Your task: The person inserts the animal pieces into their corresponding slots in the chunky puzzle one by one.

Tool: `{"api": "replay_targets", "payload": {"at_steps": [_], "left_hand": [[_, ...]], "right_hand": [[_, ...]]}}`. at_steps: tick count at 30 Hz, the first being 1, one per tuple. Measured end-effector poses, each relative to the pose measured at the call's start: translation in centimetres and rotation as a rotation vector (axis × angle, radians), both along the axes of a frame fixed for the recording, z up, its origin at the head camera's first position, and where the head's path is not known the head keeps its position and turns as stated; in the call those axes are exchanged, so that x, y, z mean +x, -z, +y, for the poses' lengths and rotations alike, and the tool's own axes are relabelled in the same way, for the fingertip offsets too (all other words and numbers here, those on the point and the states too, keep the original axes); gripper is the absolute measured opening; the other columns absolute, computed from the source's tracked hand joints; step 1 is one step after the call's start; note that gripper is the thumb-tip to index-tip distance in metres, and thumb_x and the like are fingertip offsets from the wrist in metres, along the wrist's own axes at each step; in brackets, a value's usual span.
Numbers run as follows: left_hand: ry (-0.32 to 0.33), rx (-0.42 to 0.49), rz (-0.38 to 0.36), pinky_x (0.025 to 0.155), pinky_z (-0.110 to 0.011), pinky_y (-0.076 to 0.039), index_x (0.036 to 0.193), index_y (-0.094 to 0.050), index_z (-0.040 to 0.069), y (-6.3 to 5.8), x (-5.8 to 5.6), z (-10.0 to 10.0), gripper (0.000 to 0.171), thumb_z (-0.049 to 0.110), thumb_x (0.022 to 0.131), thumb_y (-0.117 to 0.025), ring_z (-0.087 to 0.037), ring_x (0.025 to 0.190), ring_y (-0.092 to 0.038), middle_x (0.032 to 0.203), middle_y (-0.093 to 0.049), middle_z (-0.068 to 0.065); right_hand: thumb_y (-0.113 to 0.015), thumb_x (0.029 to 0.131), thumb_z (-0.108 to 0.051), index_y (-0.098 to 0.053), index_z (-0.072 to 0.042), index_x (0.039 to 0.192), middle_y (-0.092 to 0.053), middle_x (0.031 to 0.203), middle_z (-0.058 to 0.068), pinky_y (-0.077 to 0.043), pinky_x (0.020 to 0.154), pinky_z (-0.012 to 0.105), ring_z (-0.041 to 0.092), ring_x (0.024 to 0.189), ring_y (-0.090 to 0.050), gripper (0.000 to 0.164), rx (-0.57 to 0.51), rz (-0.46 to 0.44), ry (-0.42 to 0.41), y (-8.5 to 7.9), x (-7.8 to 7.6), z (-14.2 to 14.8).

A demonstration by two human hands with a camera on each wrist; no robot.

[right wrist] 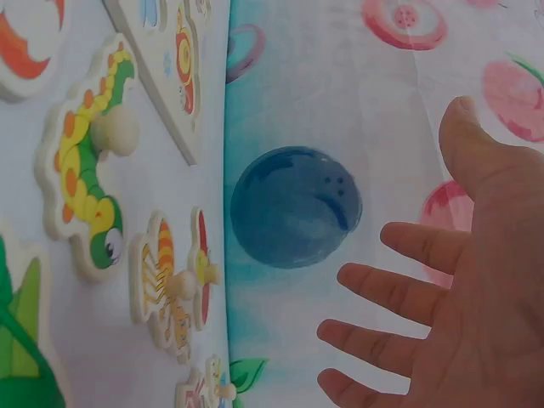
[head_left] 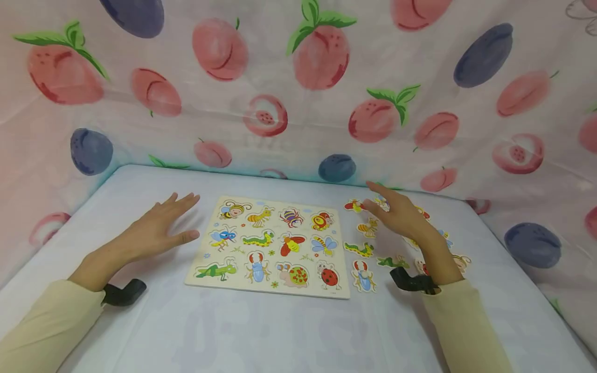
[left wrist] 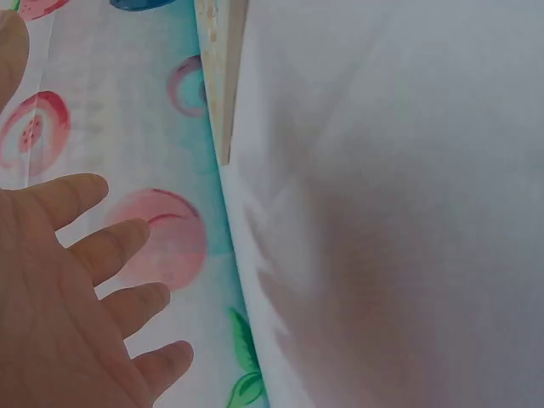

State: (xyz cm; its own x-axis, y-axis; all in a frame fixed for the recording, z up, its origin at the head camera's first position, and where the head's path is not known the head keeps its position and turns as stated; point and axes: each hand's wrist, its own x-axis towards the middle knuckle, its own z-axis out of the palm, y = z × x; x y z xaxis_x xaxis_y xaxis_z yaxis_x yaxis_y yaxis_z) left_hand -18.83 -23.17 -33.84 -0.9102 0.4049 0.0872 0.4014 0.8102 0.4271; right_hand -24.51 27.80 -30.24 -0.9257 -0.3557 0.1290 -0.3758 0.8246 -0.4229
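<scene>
Partly covered by the right hand and its forearm are several small flat insect-shaped puzzle pieces, among them a red spotted ladybird piece and a yellow-and-black bee piece; what some of the others picture is hard to make out. Both cream fabric sleeves run off the bottom of the head view. The left wrist camera catches the cream rectangular wooden puzzle board only as a slim slanted edge, cut off at the top, and trims the left thumb too. The left hand holds nothing, its grip wide, thumb well apart from the extended fingers, just beside the board's left edge. The right grip is likewise spread and bare, raised near the pieces to the right of the board. Nearest the board's right side on the white cloth-covered tabletop lie a green-and-yellow caterpillar piece (a round pale knob shows on it in the right wrist view) and a blue stag-beetle piece with red pincers.
</scene>
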Motion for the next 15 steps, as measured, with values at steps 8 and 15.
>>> {"api": "replay_targets", "payload": {"at_steps": [8, 15], "left_hand": [[0.02, 0.066, -0.098, 0.111, -0.061, -0.005, 0.154, -0.021, 0.014, 0.5, 0.0, 0.3, 0.082, 0.05, 0.091, -0.06, -0.042, 0.143, -0.004, 0.157, -0.019, -0.015], [0.055, 0.144, -0.208, 0.11, -0.064, -0.004, 0.153, -0.024, 0.012, 2.0, -0.1, 1.3, 0.082, 0.047, 0.089, -0.063, -0.045, 0.142, -0.004, 0.155, -0.017, -0.023]], "right_hand": [[-0.047, 0.099, -0.047, -0.035, -0.011, 0.149, -0.044, 0.144, 0.016, -0.031, 0.106, 0.057, 0.037, 0.134, -0.036, 0.063, -0.043, 0.011, 0.004, 0.3, -0.3, 0.9], [-0.048, 0.1, -0.04, -0.037, -0.011, 0.148, -0.047, 0.141, 0.016, -0.041, 0.099, 0.054, 0.038, 0.124, -0.048, 0.057, -0.114, -0.018, -0.007, 0.7, 0.0, 2.1]]}}
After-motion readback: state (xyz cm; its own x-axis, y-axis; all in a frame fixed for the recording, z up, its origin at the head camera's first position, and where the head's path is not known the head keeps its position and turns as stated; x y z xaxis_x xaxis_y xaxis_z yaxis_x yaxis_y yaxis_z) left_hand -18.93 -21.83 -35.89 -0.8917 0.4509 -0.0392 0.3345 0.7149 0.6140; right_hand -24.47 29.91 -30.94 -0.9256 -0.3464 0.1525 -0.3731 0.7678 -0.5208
